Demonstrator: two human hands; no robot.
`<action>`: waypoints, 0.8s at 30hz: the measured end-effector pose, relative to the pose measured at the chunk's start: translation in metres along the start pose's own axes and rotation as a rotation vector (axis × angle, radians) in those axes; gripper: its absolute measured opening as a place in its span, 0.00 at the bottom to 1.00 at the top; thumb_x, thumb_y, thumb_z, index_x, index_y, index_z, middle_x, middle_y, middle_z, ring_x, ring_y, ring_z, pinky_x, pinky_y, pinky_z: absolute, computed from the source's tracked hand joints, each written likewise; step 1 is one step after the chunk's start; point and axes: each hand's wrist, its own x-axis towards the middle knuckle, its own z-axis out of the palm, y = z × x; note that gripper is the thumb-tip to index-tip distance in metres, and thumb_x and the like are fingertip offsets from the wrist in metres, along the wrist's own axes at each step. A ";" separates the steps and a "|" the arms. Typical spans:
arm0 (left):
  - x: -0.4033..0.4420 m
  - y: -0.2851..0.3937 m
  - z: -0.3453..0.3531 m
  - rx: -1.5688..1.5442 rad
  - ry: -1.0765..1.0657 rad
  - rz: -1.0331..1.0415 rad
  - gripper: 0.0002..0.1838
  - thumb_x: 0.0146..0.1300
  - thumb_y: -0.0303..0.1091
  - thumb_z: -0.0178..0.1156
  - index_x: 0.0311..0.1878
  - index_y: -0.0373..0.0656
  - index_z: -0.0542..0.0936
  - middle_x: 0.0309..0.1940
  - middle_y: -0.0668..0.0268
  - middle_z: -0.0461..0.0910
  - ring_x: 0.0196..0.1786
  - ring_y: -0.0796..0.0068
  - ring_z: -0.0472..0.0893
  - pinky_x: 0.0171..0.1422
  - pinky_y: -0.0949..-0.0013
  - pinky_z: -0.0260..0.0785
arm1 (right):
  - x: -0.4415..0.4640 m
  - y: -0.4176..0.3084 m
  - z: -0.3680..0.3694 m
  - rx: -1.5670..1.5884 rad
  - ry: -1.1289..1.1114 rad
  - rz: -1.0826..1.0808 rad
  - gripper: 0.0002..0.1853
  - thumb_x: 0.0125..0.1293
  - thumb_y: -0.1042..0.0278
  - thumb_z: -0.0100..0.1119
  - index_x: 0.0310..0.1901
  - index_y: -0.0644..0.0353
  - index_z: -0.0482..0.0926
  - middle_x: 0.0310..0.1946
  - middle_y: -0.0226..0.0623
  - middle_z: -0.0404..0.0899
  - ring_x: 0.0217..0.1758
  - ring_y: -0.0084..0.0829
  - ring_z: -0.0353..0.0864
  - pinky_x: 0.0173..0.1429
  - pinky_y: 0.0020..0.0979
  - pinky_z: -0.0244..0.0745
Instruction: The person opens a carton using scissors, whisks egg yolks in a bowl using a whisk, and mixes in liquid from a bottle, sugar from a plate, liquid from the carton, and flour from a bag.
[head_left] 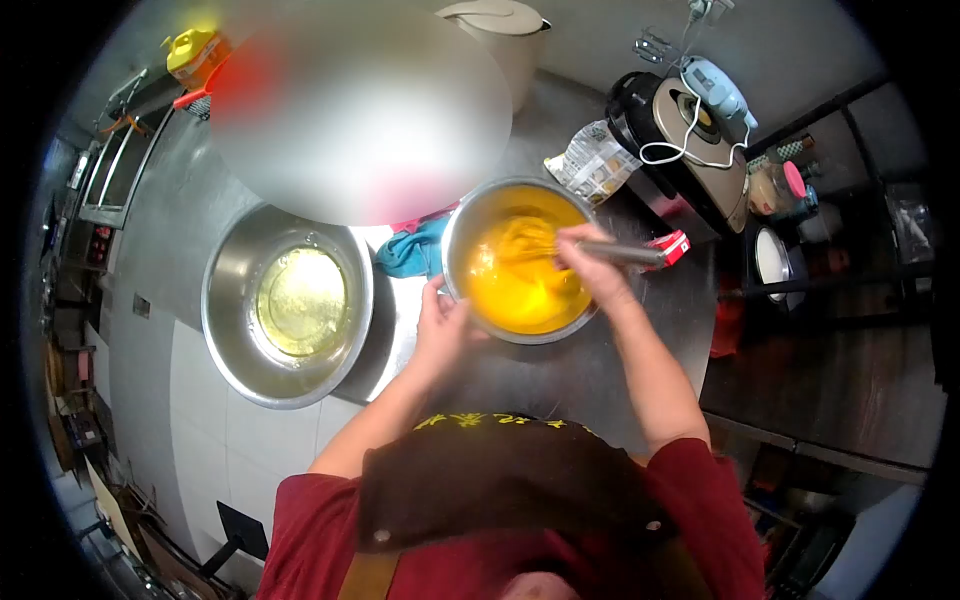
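Observation:
A metal bowl (455, 285) of bright yellow-orange liquid stands on the steel counter. My right hand (594, 268) is closed around the metal handle of a whisk (625, 253), whose blurred wires dip into the liquid. At the bowl's lower left rim, my left hand (442, 318) grips the edge, with its fingers partly hidden. To the left, a larger metal basin (228, 345) contains clear, pale yellow liquid. Between the two vessels lies a teal cloth (408, 254).
Behind the bowl are a crumpled printed bag (600, 162), a rice cooker (700, 150) and a pale blue hand mixer (715, 88) with a white cord. A small red box (675, 247) lies right of the whisk. A yellow jug (193, 52) stands far left. A large blur covers the back.

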 end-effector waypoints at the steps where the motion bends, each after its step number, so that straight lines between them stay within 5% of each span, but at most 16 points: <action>1: 0.003 0.000 -0.001 -0.022 0.005 0.007 0.28 0.69 0.27 0.51 0.68 0.44 0.52 0.39 0.65 0.73 0.39 0.73 0.81 0.36 0.68 0.83 | -0.004 0.000 0.007 -0.114 -0.129 -0.076 0.07 0.62 0.63 0.61 0.35 0.57 0.78 0.27 0.29 0.77 0.28 0.19 0.79 0.35 0.25 0.76; 3: 0.004 -0.001 -0.005 -0.005 -0.012 0.011 0.28 0.69 0.27 0.51 0.68 0.44 0.52 0.39 0.65 0.73 0.39 0.73 0.81 0.36 0.68 0.83 | -0.009 -0.017 -0.005 -0.116 -0.215 0.029 0.09 0.63 0.62 0.60 0.34 0.58 0.77 0.26 0.31 0.78 0.24 0.19 0.78 0.30 0.24 0.75; 5: 0.003 0.000 -0.003 -0.001 -0.029 0.003 0.28 0.69 0.27 0.51 0.68 0.44 0.51 0.40 0.65 0.73 0.39 0.73 0.81 0.35 0.68 0.83 | -0.002 -0.040 -0.032 -0.168 -0.063 0.308 0.08 0.64 0.62 0.59 0.33 0.58 0.77 0.24 0.32 0.78 0.20 0.20 0.77 0.25 0.24 0.73; 6: -0.001 0.005 0.001 -0.021 -0.006 -0.003 0.28 0.69 0.27 0.51 0.68 0.44 0.52 0.40 0.66 0.73 0.39 0.73 0.81 0.35 0.68 0.83 | 0.006 -0.027 -0.041 -0.079 0.017 0.195 0.07 0.64 0.63 0.58 0.34 0.57 0.78 0.22 0.32 0.78 0.17 0.21 0.76 0.20 0.23 0.70; 7: -0.003 0.006 0.004 -0.039 0.013 -0.003 0.28 0.69 0.27 0.52 0.68 0.44 0.52 0.39 0.66 0.72 0.39 0.73 0.80 0.35 0.68 0.83 | 0.006 -0.028 -0.029 -0.036 0.134 0.148 0.07 0.64 0.63 0.59 0.35 0.56 0.78 0.23 0.30 0.79 0.22 0.20 0.79 0.26 0.23 0.73; 10: 0.003 -0.003 0.000 -0.017 -0.003 0.009 0.28 0.69 0.28 0.52 0.68 0.46 0.52 0.36 0.68 0.71 0.38 0.76 0.79 0.35 0.68 0.83 | -0.009 -0.003 0.000 -0.151 -0.158 0.007 0.07 0.65 0.68 0.60 0.37 0.62 0.76 0.25 0.31 0.79 0.24 0.23 0.80 0.35 0.26 0.78; 11: 0.005 -0.005 -0.004 -0.005 0.006 0.017 0.28 0.69 0.28 0.52 0.68 0.46 0.52 0.36 0.68 0.71 0.37 0.76 0.79 0.35 0.68 0.83 | -0.015 -0.003 -0.001 -0.125 -0.231 0.063 0.06 0.64 0.69 0.60 0.36 0.62 0.76 0.25 0.33 0.80 0.22 0.23 0.80 0.31 0.25 0.78; 14: 0.002 -0.004 -0.004 -0.032 -0.011 0.002 0.29 0.69 0.28 0.52 0.68 0.46 0.52 0.36 0.68 0.71 0.39 0.76 0.79 0.35 0.68 0.83 | -0.002 -0.030 -0.028 -0.023 0.062 0.292 0.07 0.64 0.68 0.59 0.35 0.62 0.76 0.25 0.35 0.79 0.15 0.22 0.75 0.19 0.22 0.71; 17: 0.000 0.002 0.002 -0.053 -0.011 -0.010 0.29 0.69 0.27 0.52 0.68 0.45 0.51 0.36 0.68 0.72 0.39 0.75 0.79 0.35 0.68 0.83 | 0.009 -0.007 -0.009 0.121 0.142 0.048 0.07 0.65 0.68 0.59 0.41 0.61 0.75 0.28 0.34 0.79 0.24 0.22 0.79 0.31 0.24 0.76; 19: -0.001 0.000 0.004 -0.041 0.000 -0.017 0.29 0.69 0.27 0.52 0.68 0.45 0.51 0.37 0.68 0.71 0.39 0.75 0.79 0.35 0.67 0.83 | 0.002 0.011 0.021 -0.053 -0.044 -0.071 0.10 0.64 0.67 0.61 0.42 0.63 0.77 0.29 0.32 0.79 0.30 0.23 0.81 0.38 0.26 0.77; 22: -0.004 0.004 0.004 -0.026 0.026 -0.021 0.29 0.69 0.27 0.52 0.68 0.45 0.51 0.37 0.67 0.71 0.39 0.75 0.79 0.35 0.67 0.83 | -0.018 -0.006 -0.002 -0.193 -0.309 0.054 0.07 0.63 0.68 0.63 0.38 0.63 0.78 0.28 0.33 0.79 0.28 0.22 0.81 0.35 0.24 0.77; 24: -0.002 -0.004 0.000 -0.001 0.028 -0.002 0.29 0.69 0.26 0.51 0.68 0.44 0.51 0.38 0.67 0.70 0.39 0.75 0.79 0.36 0.66 0.84 | -0.011 -0.033 -0.038 -0.177 -0.152 0.288 0.07 0.63 0.68 0.62 0.37 0.62 0.78 0.28 0.32 0.79 0.26 0.22 0.80 0.32 0.25 0.77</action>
